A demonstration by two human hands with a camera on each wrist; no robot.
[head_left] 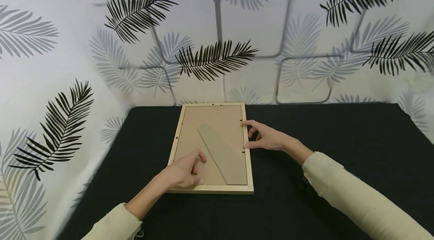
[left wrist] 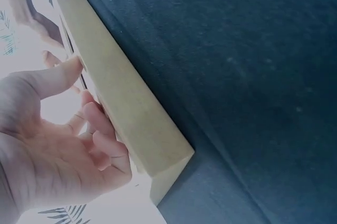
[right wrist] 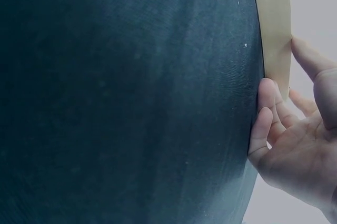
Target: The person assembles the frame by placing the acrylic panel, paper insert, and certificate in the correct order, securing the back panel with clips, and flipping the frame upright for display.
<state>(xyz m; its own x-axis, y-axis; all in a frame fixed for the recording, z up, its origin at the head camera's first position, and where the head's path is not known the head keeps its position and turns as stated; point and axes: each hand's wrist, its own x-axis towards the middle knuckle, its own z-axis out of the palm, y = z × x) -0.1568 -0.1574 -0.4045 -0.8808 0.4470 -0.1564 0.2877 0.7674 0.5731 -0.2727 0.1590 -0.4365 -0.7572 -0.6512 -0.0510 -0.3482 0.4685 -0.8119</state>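
Note:
A light wooden picture frame (head_left: 248, 164) lies back side up on the black cloth, its brown backboard (head_left: 217, 113) showing. On the backboard a flat easel leg (head_left: 223, 157) slants toward the lower right corner. My left hand (head_left: 184, 170) is over the lower left corner, fingers loosely bent; in the left wrist view its thumb (left wrist: 63, 74) touches the near rail. At the right rail, my right hand (head_left: 266, 135) touches the side with spread thumb and fingers. The right wrist view shows its thumb (right wrist: 310, 61) against the rail and other fingertips low beside it, near the cloth.
Black cloth (head_left: 339, 138) covers the table around the frame. Behind it and at the left hangs a white curtain (head_left: 251, 25) with leaf and line prints. Small dark metal tabs (head_left: 243, 152) stick out along the frame's inner edge.

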